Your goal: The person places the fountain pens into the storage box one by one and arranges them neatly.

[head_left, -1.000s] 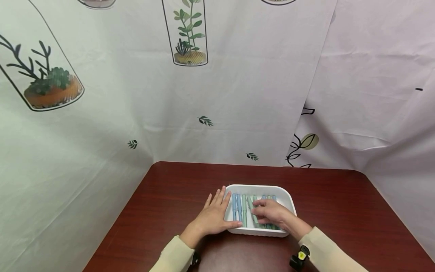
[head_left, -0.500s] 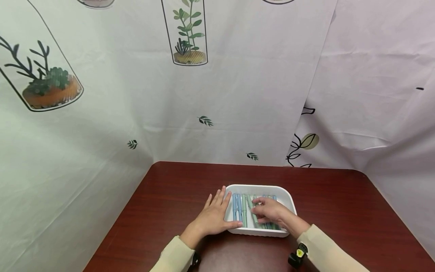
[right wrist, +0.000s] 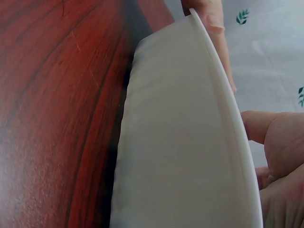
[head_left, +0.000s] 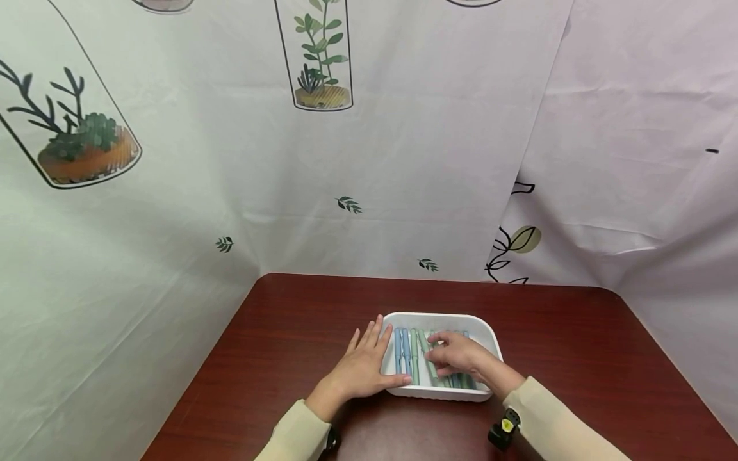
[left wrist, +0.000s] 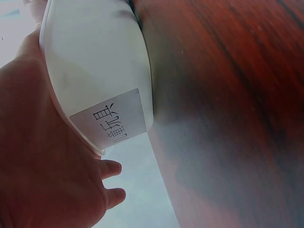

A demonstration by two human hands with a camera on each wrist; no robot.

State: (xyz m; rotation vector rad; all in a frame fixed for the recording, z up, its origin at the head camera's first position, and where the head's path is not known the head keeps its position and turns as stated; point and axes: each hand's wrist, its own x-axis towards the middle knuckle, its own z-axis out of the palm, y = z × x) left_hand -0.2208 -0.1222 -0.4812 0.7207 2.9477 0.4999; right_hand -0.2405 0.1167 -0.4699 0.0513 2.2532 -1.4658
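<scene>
A white plastic tray holds a row of blue and green pens. My left hand rests over its left end with fingers spread and the thumb along the near rim. Beneath that thumb side lie two blue pens and an upright-lying green pen. My right hand reaches in from the right, its bent fingers and thumb on a slanted green pen. Several more pens lie partly hidden under that hand. In the right wrist view, the tray wall hides the fingertips of my right hand.
The tray stands on a dark red wooden table. A label with dark characters is stuck on the tray's outer wall. White cloth printed with plants hangs behind and at the sides. A black device sits at the right wrist.
My right hand and wrist have shifted very slightly left, covering more of the pens' far ends. The left hand, the tray and the slanted green pen look unmoved.
</scene>
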